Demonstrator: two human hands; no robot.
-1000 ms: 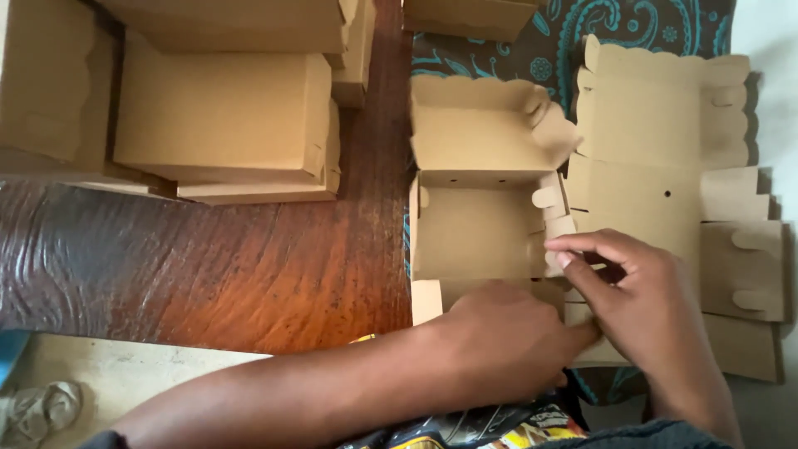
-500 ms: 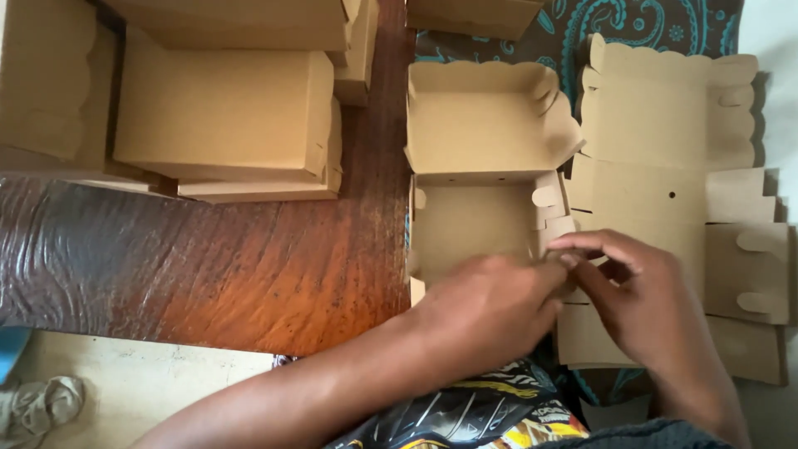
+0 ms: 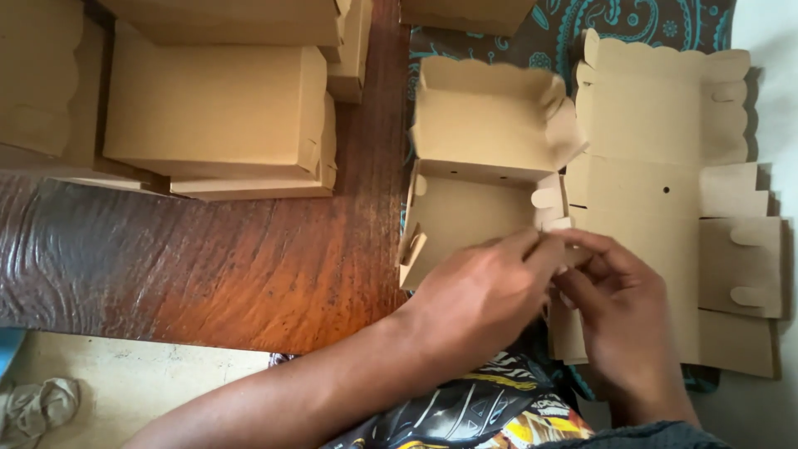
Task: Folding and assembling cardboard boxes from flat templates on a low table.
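Several finished brown cardboard boxes [image 3: 212, 112] sit stacked at the upper left on a dark reddish wooden tabletop [image 3: 191, 266], their lids shut. Below the table edge, at the far lower left, a crumpled grey rag [image 3: 37, 407] lies on a pale floor [image 3: 166, 378].

Right of the wood, on a teal patterned cloth [image 3: 582, 21], stands a half-folded brown cardboard box with scalloped edges [image 3: 478, 179]: its back section is raised upright, its lower panel lies flat, and a small flap sticks out at its left corner.

At that box's lower right corner the left hand [image 3: 482, 303] reaches in from the lower left, fingers curled, the thumb and forefinger pinching a small rounded tab of the cardboard. Just beside it, touching at the fingertips, the right hand [image 3: 623, 308] is also bent, its fingers closed on the same tab from the other side.

Further right, a flat unfolded brown cardboard box blank with side tabs [image 3: 665, 191] lies spread open on the cloth, partly under the right hand.
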